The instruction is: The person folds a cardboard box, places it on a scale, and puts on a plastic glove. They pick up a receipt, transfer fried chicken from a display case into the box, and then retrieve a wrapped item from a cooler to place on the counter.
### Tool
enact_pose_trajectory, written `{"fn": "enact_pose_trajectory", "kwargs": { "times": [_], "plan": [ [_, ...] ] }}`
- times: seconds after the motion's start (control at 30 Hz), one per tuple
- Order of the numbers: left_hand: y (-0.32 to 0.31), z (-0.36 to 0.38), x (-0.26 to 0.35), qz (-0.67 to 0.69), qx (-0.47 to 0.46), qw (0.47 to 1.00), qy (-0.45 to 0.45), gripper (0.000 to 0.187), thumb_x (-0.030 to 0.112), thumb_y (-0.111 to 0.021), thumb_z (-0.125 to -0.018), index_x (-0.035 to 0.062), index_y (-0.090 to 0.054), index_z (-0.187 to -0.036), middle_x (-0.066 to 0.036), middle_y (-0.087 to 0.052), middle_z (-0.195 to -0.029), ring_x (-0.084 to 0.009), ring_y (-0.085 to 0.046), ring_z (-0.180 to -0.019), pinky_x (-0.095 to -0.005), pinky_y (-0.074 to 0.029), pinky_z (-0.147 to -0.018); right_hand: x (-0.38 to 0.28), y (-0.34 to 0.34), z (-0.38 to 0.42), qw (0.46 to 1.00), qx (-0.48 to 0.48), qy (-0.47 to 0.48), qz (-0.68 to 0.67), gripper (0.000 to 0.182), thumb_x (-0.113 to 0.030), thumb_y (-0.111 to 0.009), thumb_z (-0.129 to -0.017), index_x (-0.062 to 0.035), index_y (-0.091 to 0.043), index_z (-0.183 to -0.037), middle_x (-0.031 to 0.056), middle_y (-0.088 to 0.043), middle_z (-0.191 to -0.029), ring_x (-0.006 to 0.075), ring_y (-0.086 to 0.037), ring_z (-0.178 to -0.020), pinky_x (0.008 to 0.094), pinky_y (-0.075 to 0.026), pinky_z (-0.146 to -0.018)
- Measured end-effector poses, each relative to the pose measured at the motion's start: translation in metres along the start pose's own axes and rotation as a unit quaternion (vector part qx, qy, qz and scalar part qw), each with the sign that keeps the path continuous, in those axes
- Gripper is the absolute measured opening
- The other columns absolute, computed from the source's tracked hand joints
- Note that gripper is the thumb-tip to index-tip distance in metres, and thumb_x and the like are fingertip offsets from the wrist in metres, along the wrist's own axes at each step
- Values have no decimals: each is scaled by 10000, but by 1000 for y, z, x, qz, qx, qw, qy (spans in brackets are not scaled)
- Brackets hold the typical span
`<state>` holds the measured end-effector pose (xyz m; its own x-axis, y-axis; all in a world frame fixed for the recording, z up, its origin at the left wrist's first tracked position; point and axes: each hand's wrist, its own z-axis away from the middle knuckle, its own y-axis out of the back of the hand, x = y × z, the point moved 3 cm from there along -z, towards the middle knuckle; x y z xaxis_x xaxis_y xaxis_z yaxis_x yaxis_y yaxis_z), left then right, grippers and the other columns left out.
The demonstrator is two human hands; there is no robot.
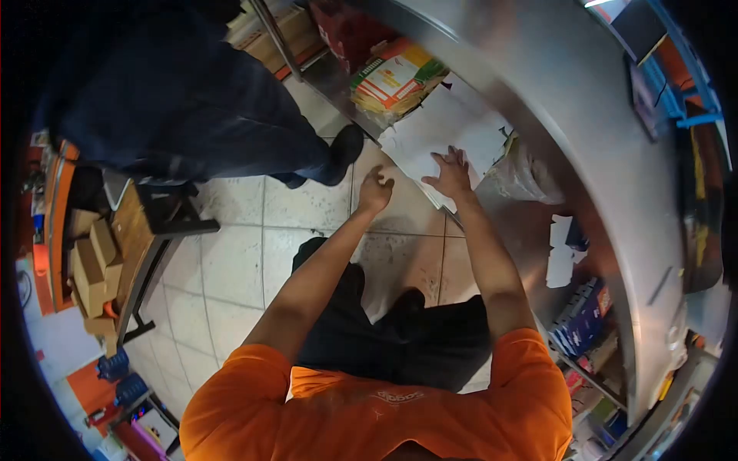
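Note:
My right hand (452,174) rests with spread fingers on a stack of white paper sheets (430,132) lying on the lower shelf of a metal table. My left hand (375,190) hangs above the floor tiles, just left of the stack. Its fingers are loosely curled and apart, with nothing visible in them. Beyond the sheets sits a green, orange and yellow printed package (396,81) in clear wrap. A clear plastic bag (524,175) lies close to the right of my right hand.
The metal tabletop (569,100) curves above the shelf. Another person's dark trousers (231,115) and shoe (346,154) are at the upper left. Cardboard boxes (98,265) stand on a wooden bench (138,230). Blue packs (578,319) sit lower right.

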<state>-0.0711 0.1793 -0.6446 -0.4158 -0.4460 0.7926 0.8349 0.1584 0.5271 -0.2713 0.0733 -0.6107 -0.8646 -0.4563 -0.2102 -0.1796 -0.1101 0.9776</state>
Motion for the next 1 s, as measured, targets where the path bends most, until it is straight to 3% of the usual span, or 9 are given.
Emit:
{"fn": "enact_pose_trajectory", "kwargs": {
  "times": [0.07,0.13,0.27,0.4,0.57,0.67,0.73,0.87,1.0],
  "plan": [
    [-4,-27,17,26,61,988,-143,480,186,-671,-843,24,-540,-1275,-166,-672,-1007,-342,-654,-902,-409,-512,-845,0,0,-10,997,-82,-3,1,692,-448,-765,-777,-183,-539,-1376,268,-424,-1447,488,-422,-1305,486,-356,-1116],
    [-19,-56,15,63,103,979,-164,471,162,-676,-830,22,-550,-1262,-172,-649,-1008,-336,-644,-890,-405,-510,-835,5,-9,-15,997,-80,-8,16,722,-484,-760,-761,-219,-527,-1391,261,-441,-1436,482,-471,-1264,496,-386,-1089],
    [-30,-101,17,112,208,963,-126,479,161,-687,-809,17,-567,-1249,-207,-585,-1108,-343,-609,-997,-407,-484,-890,3,-18,-15,993,-116,32,-10,791,-531,-760,-726,-139,-524,-1372,246,-513,-1349,462,-537,-1189,490,-476,-980],
    [-40,-127,-6,-9,210,972,-107,544,245,-712,-802,18,-570,-1276,-214,-579,-1164,-361,-541,-1143,-422,-418,-1010,-6,-18,10,990,-79,68,94,877,-535,-770,-714,-130,-453,-1426,214,-536,-1329,404,-564,-1176,490,-480,-971],
    [-20,-130,21,3,141,985,-103,451,196,-748,-781,4,-649,-1177,-192,-670,-1084,-314,-637,-1033,-381,-498,-920,-3,-18,12,996,-68,60,0,967,-569,-772,-697,-86,-419,-1456,208,-575,-1256,424,-566,-1154,493,-490,-949],
    [-36,-115,60,96,-22,978,-181,353,78,-685,-809,-8,-667,-1150,-142,-718,-1002,-218,-679,-920,-305,-517,-812,-21,-16,17,999,-29,14,9,912,-571,-734,-746,-52,-439,-1436,189,-572,-1255,415,-563,-1144,491,-501,-923],
    [-44,-103,84,306,-116,924,-195,294,4,-630,-826,-13,-677,-1116,-118,-716,-1015,-169,-674,-944,-284,-519,-810,-25,-28,16,998,22,-50,15,895,-588,-709,-763,-23,-458,-1411,165,-555,-1263,390,-543,-1157,480,-506,-911],
    [-29,-173,59,159,122,953,-229,272,155,-688,-842,26,-690,-1082,-153,-690,-1033,-281,-665,-998,-357,-513,-900,-38,-45,18,994,50,-78,53,791,-567,-637,-826,9,-504,-1352,156,-557,-1211,370,-559,-1096,490,-512,-881],
    [-7,-139,62,-155,118,969,-153,345,243,-691,-850,33,-673,-1123,-186,-611,-1211,-334,-580,-1150,-421,-454,-994,-39,-71,32,987,80,-73,119,767,-546,-579,-890,47,-480,-1366,153,-517,-1292,390,-489,-1208,550,-436,-993]
  ]
}}
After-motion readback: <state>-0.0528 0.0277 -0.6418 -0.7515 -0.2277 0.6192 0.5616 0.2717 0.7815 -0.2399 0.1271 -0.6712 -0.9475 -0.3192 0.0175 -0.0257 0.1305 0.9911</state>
